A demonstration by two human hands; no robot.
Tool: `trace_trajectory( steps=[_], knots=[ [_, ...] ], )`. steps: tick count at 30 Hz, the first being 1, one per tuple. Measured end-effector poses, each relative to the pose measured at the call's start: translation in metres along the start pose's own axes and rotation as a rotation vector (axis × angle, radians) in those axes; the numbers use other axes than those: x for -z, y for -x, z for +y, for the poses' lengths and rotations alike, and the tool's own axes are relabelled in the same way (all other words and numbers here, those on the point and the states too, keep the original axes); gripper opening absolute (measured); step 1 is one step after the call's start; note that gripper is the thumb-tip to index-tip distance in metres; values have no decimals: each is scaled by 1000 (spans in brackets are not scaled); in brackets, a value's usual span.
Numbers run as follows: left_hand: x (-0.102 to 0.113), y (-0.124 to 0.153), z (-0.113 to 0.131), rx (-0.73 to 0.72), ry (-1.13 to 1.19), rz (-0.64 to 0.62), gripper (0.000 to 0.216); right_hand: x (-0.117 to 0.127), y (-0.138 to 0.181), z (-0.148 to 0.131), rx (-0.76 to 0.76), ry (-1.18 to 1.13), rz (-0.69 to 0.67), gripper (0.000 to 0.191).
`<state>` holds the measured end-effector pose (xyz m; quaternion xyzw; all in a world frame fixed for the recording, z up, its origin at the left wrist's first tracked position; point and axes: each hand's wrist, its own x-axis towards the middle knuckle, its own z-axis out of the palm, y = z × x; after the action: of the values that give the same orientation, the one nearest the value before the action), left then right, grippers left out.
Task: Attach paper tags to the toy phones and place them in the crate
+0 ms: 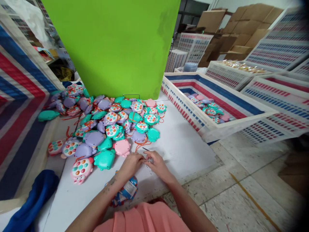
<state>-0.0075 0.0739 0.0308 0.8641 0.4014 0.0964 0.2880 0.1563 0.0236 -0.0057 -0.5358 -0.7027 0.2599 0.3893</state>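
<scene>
My left hand and my right hand meet over the white tabletop, fingers curled together on a small greyish item I cannot make out, with a thin dark piece sticking up between them. A pink toy lies just beyond my left hand. Behind it spreads a heap of teal, purple and pink animal-shaped toys with coloured buttons and orange cords. A blue and white packet lies under my left forearm.
A big green panel stands behind the heap. A white crate with red and blue stripes, holding more toys, sits to the right, with other crates and cardboard boxes beyond. Blue cloth lies at the left.
</scene>
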Motion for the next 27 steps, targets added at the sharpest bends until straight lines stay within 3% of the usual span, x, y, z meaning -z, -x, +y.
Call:
trace_trajectory(
  steps=[7,11,15,19,23,27],
  knots=[
    [17,5,-1,20,-35,111,20,-10,-7,0,132,267,-52,12],
    [41,9,-12,60,-71,267,21,-15,-21,12,120,411,-27,20],
    [69,19,-21,100,-58,406,20,-10,-34,21,131,395,6,26],
    [82,31,-17,118,-22,423,21,-1,-37,8,132,126,30,26],
    [79,37,-8,89,41,405,24,7,-37,-16,-43,-320,26,32],
    [75,40,-7,111,115,419,24,12,-40,-29,-135,-448,-37,35]
  ],
)
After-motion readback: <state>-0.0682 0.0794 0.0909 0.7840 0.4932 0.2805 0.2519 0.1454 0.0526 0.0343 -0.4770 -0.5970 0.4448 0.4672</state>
